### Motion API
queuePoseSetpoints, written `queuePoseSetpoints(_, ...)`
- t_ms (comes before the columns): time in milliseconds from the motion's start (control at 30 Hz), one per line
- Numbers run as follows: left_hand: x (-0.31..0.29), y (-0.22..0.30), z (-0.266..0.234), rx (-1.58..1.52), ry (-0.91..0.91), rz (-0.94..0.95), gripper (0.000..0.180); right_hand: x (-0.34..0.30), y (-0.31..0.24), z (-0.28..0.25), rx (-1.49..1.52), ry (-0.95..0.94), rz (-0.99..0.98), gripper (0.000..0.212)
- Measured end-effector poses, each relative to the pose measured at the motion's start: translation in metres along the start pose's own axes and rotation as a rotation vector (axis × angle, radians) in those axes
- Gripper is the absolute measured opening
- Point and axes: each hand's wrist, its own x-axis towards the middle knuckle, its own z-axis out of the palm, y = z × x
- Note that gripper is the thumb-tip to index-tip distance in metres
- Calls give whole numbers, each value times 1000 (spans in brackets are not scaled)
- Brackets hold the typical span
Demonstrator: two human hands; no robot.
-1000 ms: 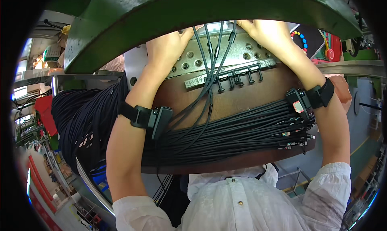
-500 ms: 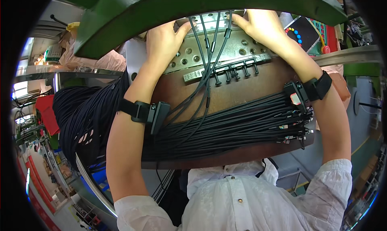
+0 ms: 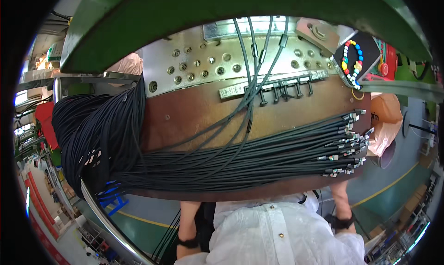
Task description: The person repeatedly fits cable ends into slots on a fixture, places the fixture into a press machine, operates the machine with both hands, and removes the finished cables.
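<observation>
Both my hands are hidden below the board's front edge; only my left forearm (image 3: 187, 223) and right forearm (image 3: 341, 202) show, each with a black wrist strap. Several black cables (image 3: 245, 98) run from a metal mould block (image 3: 218, 31) at the back, over a narrow metal bar (image 3: 231, 91) with black pegs, toward the bundle. A thick bundle of black cables (image 3: 222, 163) lies across the brown board (image 3: 180, 121), its metal connector ends (image 3: 349, 145) at the right. At the left more cable hangs in a large heap (image 3: 101, 126).
A green machine frame (image 3: 222, 4) arches over the far side. Behind the board lies a metal plate (image 3: 162, 57) with round holes. A bead bracelet (image 3: 360, 64) rests at the back right. A brown paper-like bag (image 3: 386, 119) is beyond the right edge.
My hands have left the mould block and drawn back toward my body, below the board's edge. The cables still run from the block, and the view has shifted.
</observation>
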Motion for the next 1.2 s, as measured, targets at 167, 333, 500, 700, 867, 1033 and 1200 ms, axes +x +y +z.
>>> queuePoseSetpoints(167,4,-37,16,136,174,263,35,-7,18,43,30,81,-51,46)
queuePoseSetpoints(333,7,-39,16,84,194,291,33,-2,16,44,60,159,-70,42)
queuePoseSetpoints(500,14,-33,14,134,231,295,30,19,-25,17,44,198,-39,32)
queuePoseSetpoints(700,15,-13,10,117,146,194,31,21,-49,-17,-319,114,-79,29)
queuePoseSetpoints(867,17,104,-43,196,-733,184,47,52,-133,-138,-39,-1065,-392,34)
queuePoseSetpoints(1033,36,202,-22,-207,-531,869,61,160,-222,-140,-31,2,-765,48)
queuePoseSetpoints(1200,73,214,5,351,41,683,76,228,-213,-95,-165,149,-957,39)
